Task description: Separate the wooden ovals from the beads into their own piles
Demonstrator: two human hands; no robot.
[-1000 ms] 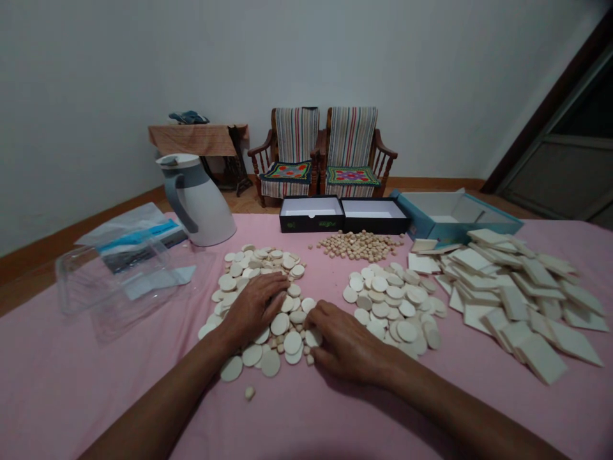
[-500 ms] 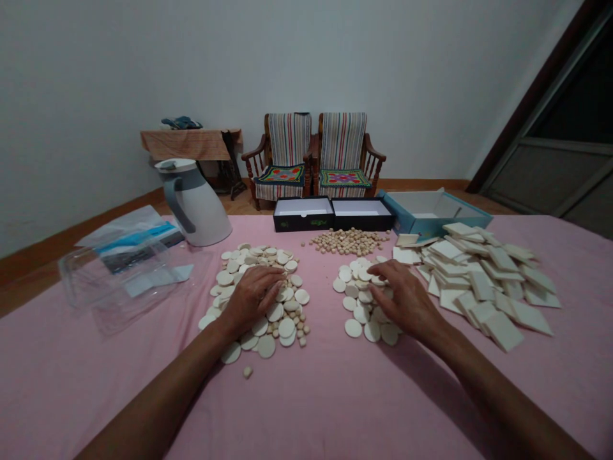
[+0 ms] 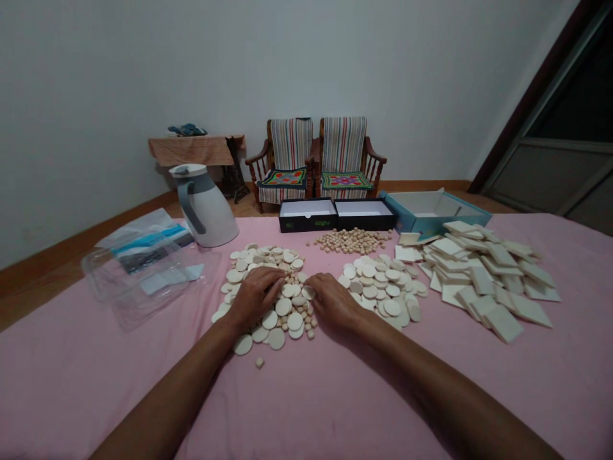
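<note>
My left hand (image 3: 255, 295) lies palm down, fingers stretched, on a heap of pale round discs (image 3: 261, 265) mixed with small beads on the pink tablecloth (image 3: 311, 396). At the right edge of that heap rests my right hand (image 3: 332, 300), fingers curled down onto the discs; what its fingertips hold is hidden. A second heap of round discs (image 3: 390, 287) lies just right of that hand. One loose bead (image 3: 259, 362) sits in front of the left heap.
A pile of small beads (image 3: 352, 241) lies behind, before two black boxes (image 3: 335, 215) and a blue box (image 3: 431, 211). Square tiles (image 3: 483, 275) spread at the right. A white jug (image 3: 204, 204) and clear plastic container (image 3: 138, 271) stand left. Two striped chairs (image 3: 318, 156) stand by the wall.
My right hand went from the left heap across to the right heap of discs and has come back to the left heap's right edge. The left hand stayed on its heap.
</note>
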